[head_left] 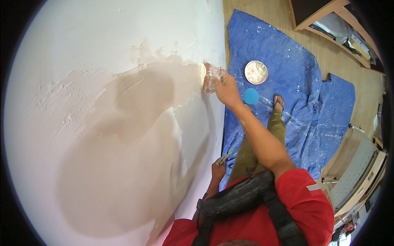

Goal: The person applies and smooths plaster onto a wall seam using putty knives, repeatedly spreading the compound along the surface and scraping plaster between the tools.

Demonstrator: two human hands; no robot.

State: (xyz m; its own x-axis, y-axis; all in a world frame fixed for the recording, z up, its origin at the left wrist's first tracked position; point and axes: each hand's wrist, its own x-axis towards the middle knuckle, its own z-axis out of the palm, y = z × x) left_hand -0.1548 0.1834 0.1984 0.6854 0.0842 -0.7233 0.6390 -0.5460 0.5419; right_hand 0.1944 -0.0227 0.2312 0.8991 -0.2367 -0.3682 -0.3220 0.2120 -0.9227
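Right hand [227, 90]: grip clamped on scraper [211, 78] | left hand [218, 168]: clamped on thin tool [227, 156] | risk: tilting scraper too steeply could gouge left wall [111, 123]

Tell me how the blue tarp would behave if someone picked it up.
The blue tarp would likely be floppy, given its many creases and folds. Lifting it could tip the round tub standing on it, and the sandalled foot would probably pin it down.
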